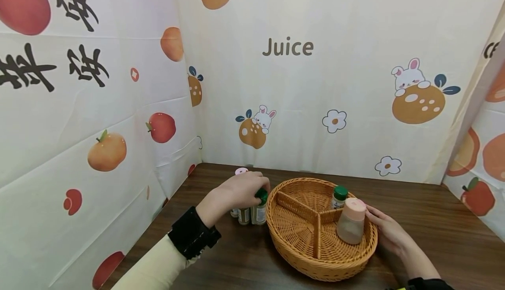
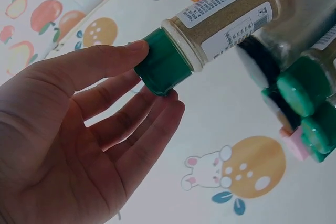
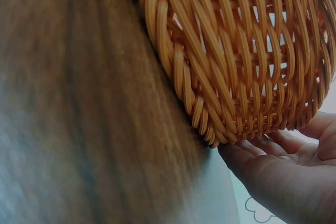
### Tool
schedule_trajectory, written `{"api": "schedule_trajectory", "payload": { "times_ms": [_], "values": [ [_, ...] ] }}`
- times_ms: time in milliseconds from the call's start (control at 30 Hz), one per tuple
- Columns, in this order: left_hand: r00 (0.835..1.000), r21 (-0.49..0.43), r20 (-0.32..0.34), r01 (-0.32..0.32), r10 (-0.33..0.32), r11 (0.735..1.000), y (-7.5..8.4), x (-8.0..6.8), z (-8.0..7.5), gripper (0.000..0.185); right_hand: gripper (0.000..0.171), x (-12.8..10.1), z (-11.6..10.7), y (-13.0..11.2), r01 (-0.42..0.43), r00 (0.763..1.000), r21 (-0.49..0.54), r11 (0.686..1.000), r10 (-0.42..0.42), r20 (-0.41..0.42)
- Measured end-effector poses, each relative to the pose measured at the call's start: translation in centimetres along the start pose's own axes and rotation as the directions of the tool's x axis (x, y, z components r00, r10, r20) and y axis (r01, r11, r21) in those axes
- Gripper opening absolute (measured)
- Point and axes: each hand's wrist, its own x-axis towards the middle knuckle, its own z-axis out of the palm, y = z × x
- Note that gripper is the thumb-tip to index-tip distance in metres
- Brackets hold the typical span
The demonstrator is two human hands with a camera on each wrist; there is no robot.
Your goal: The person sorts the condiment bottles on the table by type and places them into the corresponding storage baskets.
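Note:
My left hand [image 1: 252,188] pinches the green cap [image 2: 163,62] of a spice bottle [image 2: 227,18] filled with tan powder, thumb on one side and fingers on the other. The bottle stands among a few other green-capped bottles [image 1: 245,215] just left of a round wicker basket [image 1: 292,255] with three compartments. A green-capped bottle [image 1: 338,197] and a pink-lidded jar [image 1: 351,220] stand inside the basket. My right hand [image 1: 379,223] rests with straight fingers [image 3: 265,156] against the basket's right outer wall [image 3: 236,61].
The dark wooden table [image 1: 434,228] is closed in by fruit-printed cloth walls on the left, back and right. A pink cap [image 1: 241,171] shows behind my left hand. Bare tabletop lies to the right of the basket and in front of it.

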Motion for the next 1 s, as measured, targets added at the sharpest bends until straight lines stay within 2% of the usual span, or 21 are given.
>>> {"api": "schedule_trajectory", "payload": {
  "times_ms": [133, 267, 467, 667, 1000],
  "values": [
    [1.000, 0.038, -0.026, 0.002, -0.001, 0.999, 0.4, 0.1, -0.6, 0.021, 0.078, 0.0, -0.2, 0.1, 0.001, 1.000, 0.003, 1.000, -0.001, -0.004],
    [0.999, 0.032, -0.037, -0.007, 0.008, 0.999, 1.0, 0.5, -1.0, 0.023, 0.078, 0.0, -0.2, 0.2, 0.013, 1.000, 0.013, 1.000, -0.013, -0.001],
    [0.999, 0.009, -0.044, -0.026, 0.027, 1.000, 1.8, 1.7, -1.2, 0.028, 0.079, -0.1, 0.1, 0.1, 0.023, 1.000, 0.027, 0.999, -0.023, -0.003],
    [0.998, 0.029, -0.045, -0.039, 0.040, 0.999, 2.7, 2.8, -1.6, 0.032, 0.079, -0.1, 0.1, 0.0, 0.013, 1.000, 0.017, 1.000, -0.012, -0.021],
    [0.997, 0.047, -0.026, -0.074, 0.075, 0.996, 4.4, 5.0, -2.0, 0.029, 0.074, -0.3, 0.3, -0.2, 0.019, 1.000, 0.007, 1.000, -0.019, -0.002]
  ]
}}
